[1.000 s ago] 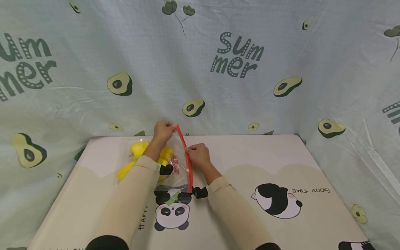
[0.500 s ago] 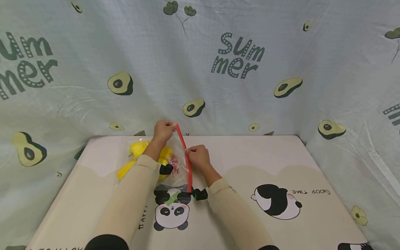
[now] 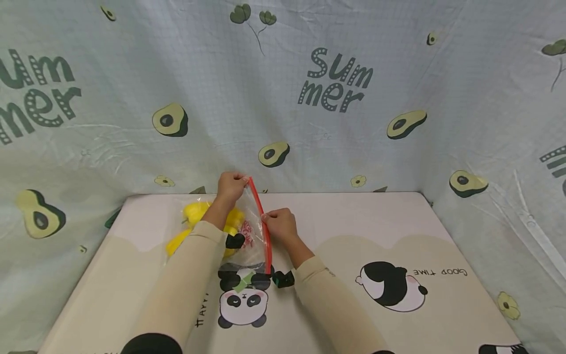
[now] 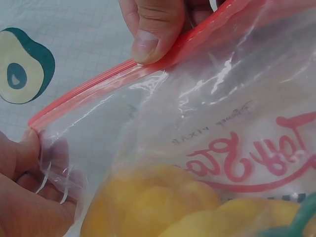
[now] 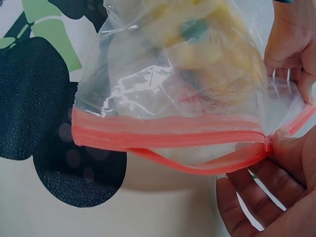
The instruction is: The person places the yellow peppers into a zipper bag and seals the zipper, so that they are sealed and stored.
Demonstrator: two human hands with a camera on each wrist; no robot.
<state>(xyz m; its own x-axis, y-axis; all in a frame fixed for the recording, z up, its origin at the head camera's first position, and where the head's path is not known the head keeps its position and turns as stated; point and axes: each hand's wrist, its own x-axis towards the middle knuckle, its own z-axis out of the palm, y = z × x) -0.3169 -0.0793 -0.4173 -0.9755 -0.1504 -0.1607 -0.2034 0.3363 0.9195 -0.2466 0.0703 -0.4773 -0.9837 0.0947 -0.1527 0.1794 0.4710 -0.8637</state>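
A clear zip bag (image 3: 254, 248) with a red zip strip (image 3: 267, 241) lies on the table, its mouth facing right. Yellow bell peppers (image 4: 148, 197) with green stems are inside, partly hidden by the left forearm in the head view. My left hand (image 3: 232, 188) pinches the bag's far top corner at the end of the strip. Partway along the strip, my right hand (image 3: 280, 223) pinches it between thumb and fingers. In the right wrist view, the zip strip (image 5: 163, 140) gapes between the right hand (image 5: 276, 177) and the near corner; beyond the thumb its edges lie together.
The table (image 3: 336, 216) wears a pale cover printed with pandas and a dog-like head. Behind it hangs a curtain (image 3: 283, 108) with avocado prints. A black strap piece (image 3: 283, 279) sits by the right cuff, another (image 3: 235, 241) by the left.
My right hand has slid slightly nearer to me along the red strip. The left hand keeps its hold on the far corner, and the bag stays in place.
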